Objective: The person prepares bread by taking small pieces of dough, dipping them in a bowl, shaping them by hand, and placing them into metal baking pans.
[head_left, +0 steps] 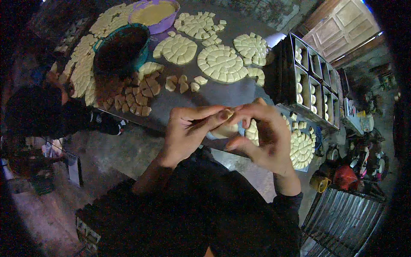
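Observation:
Both my hands meet in the middle of the view over the near edge of a grey table (pixel 222 96). My left hand (pixel 186 132) and my right hand (pixel 263 135) pinch a pale piece of dough (pixel 224 128) between their fingertips; most of the piece is hidden by the fingers. Round discs of cut dough pieces (pixel 220 63) lie on the table beyond my hands. Loose small dough pieces (pixel 184 83) sit closer, and brown filling pieces (pixel 137 96) lie to the left of them.
A teal bowl (pixel 122 47) of dark filling and a purple bowl (pixel 154 13) of pale mix stand at the far left. Black metal tins (pixel 312 81) holding dough pieces stand at the right. Another person (pixel 38 111) sits at the left. A metal rack (pixel 342 218) is at lower right.

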Motion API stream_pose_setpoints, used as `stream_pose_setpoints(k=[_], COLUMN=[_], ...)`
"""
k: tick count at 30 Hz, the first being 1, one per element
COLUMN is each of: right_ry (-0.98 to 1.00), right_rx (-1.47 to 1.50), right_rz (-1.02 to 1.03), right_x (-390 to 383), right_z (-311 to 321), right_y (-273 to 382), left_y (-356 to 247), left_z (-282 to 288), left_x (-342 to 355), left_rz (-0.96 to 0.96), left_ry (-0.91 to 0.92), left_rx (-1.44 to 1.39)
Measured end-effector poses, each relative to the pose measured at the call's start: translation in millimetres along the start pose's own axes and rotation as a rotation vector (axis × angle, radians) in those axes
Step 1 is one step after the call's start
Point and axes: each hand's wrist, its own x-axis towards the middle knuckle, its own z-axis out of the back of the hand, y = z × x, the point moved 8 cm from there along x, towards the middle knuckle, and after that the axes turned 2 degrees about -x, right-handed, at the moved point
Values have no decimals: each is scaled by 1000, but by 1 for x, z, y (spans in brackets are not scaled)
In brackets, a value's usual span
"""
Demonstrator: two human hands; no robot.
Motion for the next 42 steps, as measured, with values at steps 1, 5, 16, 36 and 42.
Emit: stream_pose_setpoints(k=[1, 5, 16, 36, 42], right_ry=[74, 55, -102, 188, 451], right_rx=[-31, -431, 292, -605, -690], right_rz=[64, 3, -622, -440, 44], right_x=[7, 31, 27, -91, -113], right_z=[-13, -26, -104, -153, -216], right_y=[4, 0, -152, -234, -277], left_y=[6, 44, 121, 271, 243], left_z=[7, 25, 83, 108, 101], left_x=[0, 17, 62, 11, 1], left_rz=[-15, 112, 271, -68, -272], left_ry=[-33, 29, 87, 666, 424], left_rx=[-127, -501, -207, 550, 569])
